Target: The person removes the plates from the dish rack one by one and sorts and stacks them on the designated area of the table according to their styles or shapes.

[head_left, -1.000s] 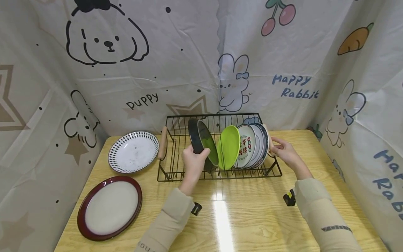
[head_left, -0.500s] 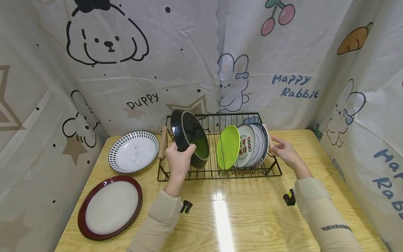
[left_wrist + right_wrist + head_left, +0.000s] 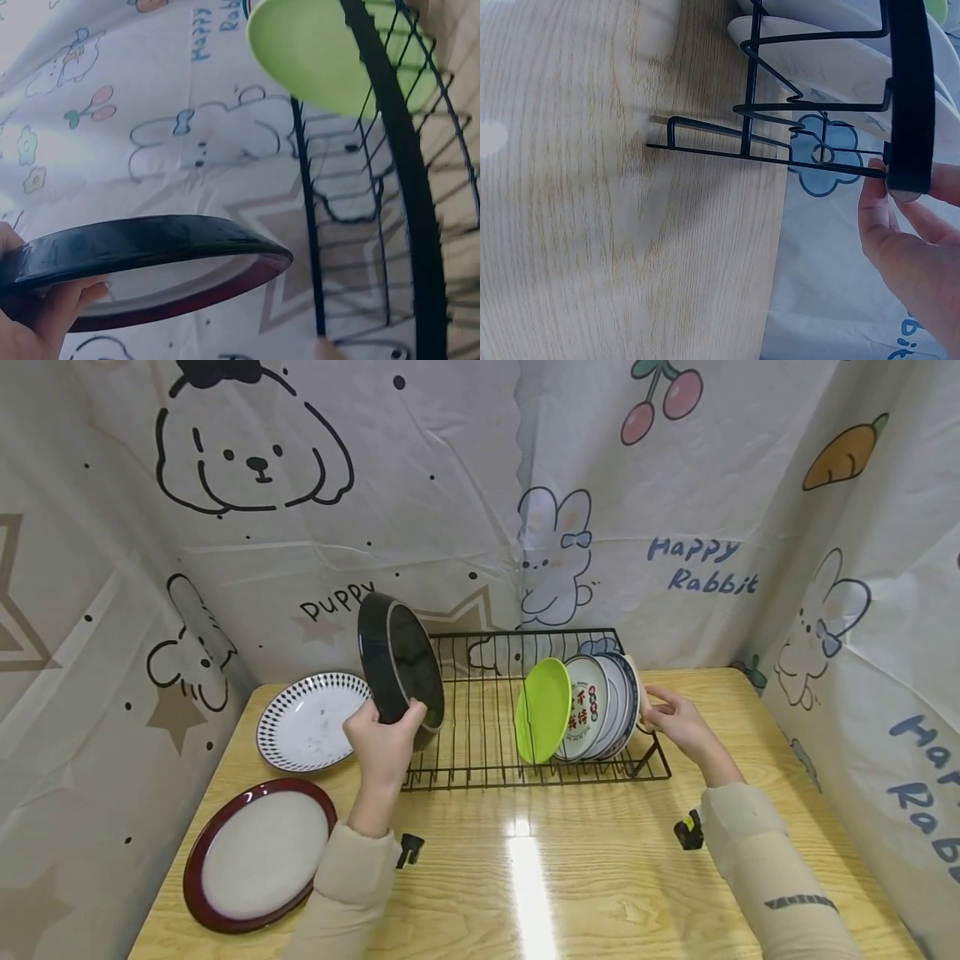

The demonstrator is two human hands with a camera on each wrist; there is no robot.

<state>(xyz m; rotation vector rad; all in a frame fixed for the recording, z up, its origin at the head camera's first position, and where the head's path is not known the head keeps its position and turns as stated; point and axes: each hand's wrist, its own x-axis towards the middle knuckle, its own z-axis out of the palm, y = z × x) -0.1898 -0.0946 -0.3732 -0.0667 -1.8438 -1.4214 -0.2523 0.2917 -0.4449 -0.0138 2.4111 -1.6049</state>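
Across the wooden table [image 3: 600, 868], black wire rack [image 3: 912, 97]. By its left end, aloft and tilted, dark dish [image 3: 401, 668], gripped at the wall by left hand [image 3: 382, 739]. Leaning in its right half, green plate [image 3: 547, 710]. At its right end, right hand [image 3: 684, 720], seemingly pinching it, contact partly hidden.

Black dish [image 3: 399, 668] in the left fingers [image 3: 413, 716], right fingers [image 3: 660, 699] at the right end of the wire rack [image 3: 525, 785]

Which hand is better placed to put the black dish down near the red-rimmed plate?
Probably the left hand: it grips the black dish, nearer the red-rimmed plate, while the right hand holds the rack at its right end.
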